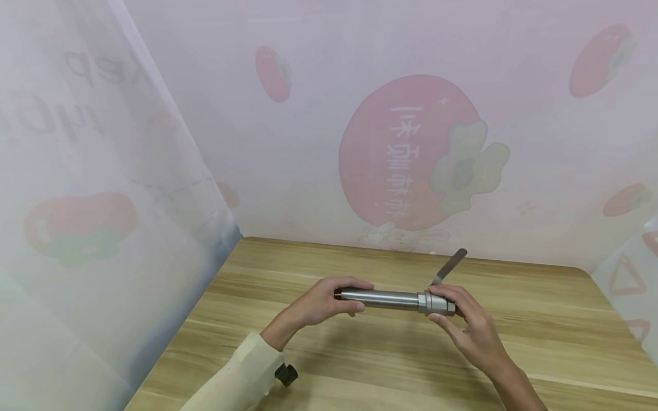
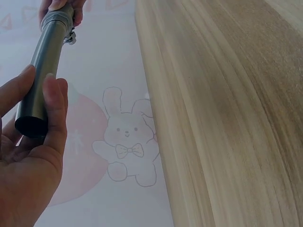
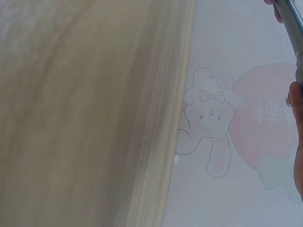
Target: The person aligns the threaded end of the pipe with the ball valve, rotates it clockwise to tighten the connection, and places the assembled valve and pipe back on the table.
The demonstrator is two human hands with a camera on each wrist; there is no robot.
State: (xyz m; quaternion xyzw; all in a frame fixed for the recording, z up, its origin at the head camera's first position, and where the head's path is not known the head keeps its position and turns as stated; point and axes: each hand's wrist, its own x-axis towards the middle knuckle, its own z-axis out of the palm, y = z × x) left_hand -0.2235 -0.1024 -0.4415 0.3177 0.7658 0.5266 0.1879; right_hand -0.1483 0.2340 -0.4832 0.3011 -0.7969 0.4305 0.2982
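Observation:
A smooth metal pipe (image 1: pixel 390 299) lies level between both hands above the table, joined at its right end to a metal ball valve (image 1: pixel 437 305). The valve's lever handle (image 1: pixel 452 264) sticks up and away at a slant. My left hand (image 1: pixel 321 301) grips the pipe's free end, thumb on the near side and fingers on the far side; the left wrist view shows that dark round end (image 2: pixel 32 125) between them. With thumb and fingers my right hand (image 1: pixel 477 331) holds the valve body. Only part of that hand appears at the right wrist view's edge.
Beneath the hands is a wood-grain table (image 1: pixel 540 342). A pale printed curtain (image 1: pixel 308 171) hangs behind its far edge, with another curtain (image 1: pixel 92 308) along the left. A small black device (image 1: pixel 286 374) sits by the left sleeve (image 1: pixel 239 371).

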